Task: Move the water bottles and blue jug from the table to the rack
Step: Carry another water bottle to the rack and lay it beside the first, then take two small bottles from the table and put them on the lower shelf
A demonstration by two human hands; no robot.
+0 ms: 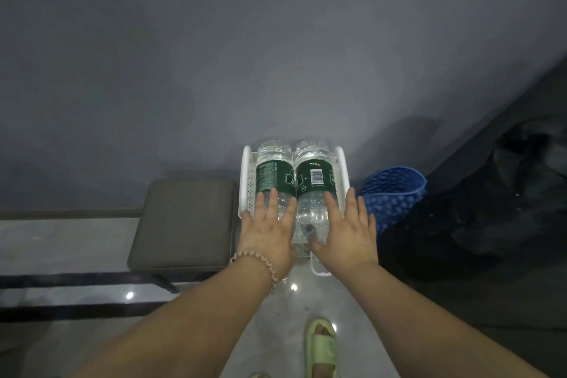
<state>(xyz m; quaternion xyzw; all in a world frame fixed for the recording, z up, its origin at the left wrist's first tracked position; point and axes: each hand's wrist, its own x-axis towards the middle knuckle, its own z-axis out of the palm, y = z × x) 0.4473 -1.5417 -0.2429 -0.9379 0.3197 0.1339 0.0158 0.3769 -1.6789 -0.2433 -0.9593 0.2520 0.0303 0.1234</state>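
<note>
Left hand (267,232), right hand (348,232) flat on bottles (313,184) in rack (245,175).

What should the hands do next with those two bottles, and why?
Probably lift away: the left hand and right hand rest with straight fingers on the left bottle and right bottle, which lie side by side in the white rack.

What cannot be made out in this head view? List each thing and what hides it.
- Cap of the left bottle: covered by the left hand.
- Label text on the right bottle: too small.
- Levels of the rack under its top tray: hidden by the bottles.
- Lower part of the blue container: behind a dark heap; jug or basket, unclear.
- The table: outside the head view.
</note>
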